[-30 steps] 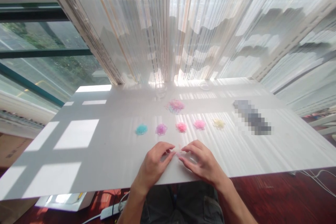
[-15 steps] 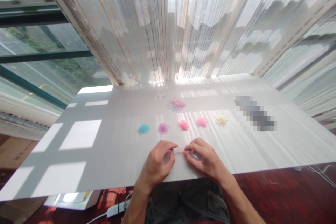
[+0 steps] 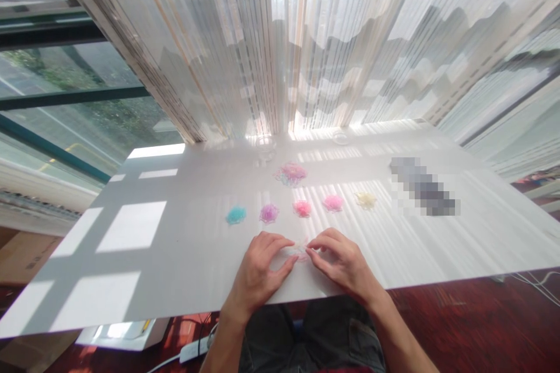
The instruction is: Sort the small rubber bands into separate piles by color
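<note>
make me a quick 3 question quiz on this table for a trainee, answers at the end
1. True or false: the left hand and right hand are nearer the mixed-colour pile than the row of single-colour piles.
2. Which pile is at the row's far left? a) yellow b) teal c) purple
3. Fill the gap: the row has ____ piles.

Key: 1 false; 2 b; 3 five

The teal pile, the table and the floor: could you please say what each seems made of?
Teal pile: perhaps plastic or rubber, slightly translucent, with thin strands at its edge.
Table: smooth white, possibly laminate, evenly coloured.
Floor: likely varnished wood, given reddish grain and sheen.
</note>
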`<action>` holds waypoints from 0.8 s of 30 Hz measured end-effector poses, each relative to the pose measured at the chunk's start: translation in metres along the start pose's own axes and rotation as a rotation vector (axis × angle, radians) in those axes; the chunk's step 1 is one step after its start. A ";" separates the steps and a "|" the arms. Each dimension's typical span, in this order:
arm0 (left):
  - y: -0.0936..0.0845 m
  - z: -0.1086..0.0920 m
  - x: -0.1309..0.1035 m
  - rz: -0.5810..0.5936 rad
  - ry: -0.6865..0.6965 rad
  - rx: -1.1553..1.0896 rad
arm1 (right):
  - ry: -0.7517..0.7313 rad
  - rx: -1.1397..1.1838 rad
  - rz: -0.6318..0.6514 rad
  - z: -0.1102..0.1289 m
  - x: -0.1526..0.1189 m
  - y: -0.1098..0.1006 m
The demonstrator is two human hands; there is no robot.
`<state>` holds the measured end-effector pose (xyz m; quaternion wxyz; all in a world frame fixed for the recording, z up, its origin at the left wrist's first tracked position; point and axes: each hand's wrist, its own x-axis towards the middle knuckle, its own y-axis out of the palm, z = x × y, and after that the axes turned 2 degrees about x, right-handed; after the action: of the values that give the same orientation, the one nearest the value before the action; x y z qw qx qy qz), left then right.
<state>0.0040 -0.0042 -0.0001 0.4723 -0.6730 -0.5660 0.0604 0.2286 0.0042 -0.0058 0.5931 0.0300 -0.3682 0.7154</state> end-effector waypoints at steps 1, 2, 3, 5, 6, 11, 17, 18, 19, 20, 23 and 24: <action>0.000 0.000 0.000 -0.010 -0.001 -0.008 | -0.009 0.010 0.000 0.000 0.000 0.000; 0.000 0.000 0.000 -0.019 -0.003 -0.013 | -0.019 0.018 0.000 0.000 0.000 0.000; -0.001 -0.001 0.000 -0.027 -0.008 -0.015 | -0.030 0.026 -0.001 0.000 0.000 0.000; -0.001 -0.004 0.000 -0.035 -0.027 -0.023 | -0.049 0.036 -0.009 0.000 0.000 0.000; -0.001 -0.005 0.000 -0.038 -0.039 -0.033 | -0.056 0.039 -0.013 0.000 0.000 0.000; 0.003 -0.009 0.000 -0.025 -0.063 -0.098 | -0.056 0.053 -0.015 0.002 0.000 -0.001; 0.005 -0.007 0.000 -0.043 -0.087 -0.164 | -0.046 0.036 -0.008 0.000 -0.001 0.000; 0.005 -0.007 -0.001 -0.041 -0.089 -0.170 | -0.047 0.035 -0.006 0.000 -0.001 0.001; 0.004 -0.007 -0.001 -0.040 -0.089 -0.173 | -0.048 0.034 -0.001 -0.001 -0.001 0.001; 0.004 -0.007 -0.001 -0.041 -0.089 -0.174 | -0.048 0.032 0.004 -0.001 -0.001 0.001; 0.004 -0.009 -0.002 -0.054 -0.084 -0.164 | -0.044 0.027 0.014 -0.002 -0.001 0.001; 0.003 -0.009 -0.001 -0.058 -0.082 -0.157 | -0.040 0.028 0.016 -0.002 -0.001 0.001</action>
<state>0.0115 -0.0102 0.0018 0.3962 -0.6883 -0.6070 0.0296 0.2288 0.0042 -0.0080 0.5792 0.0497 -0.3702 0.7245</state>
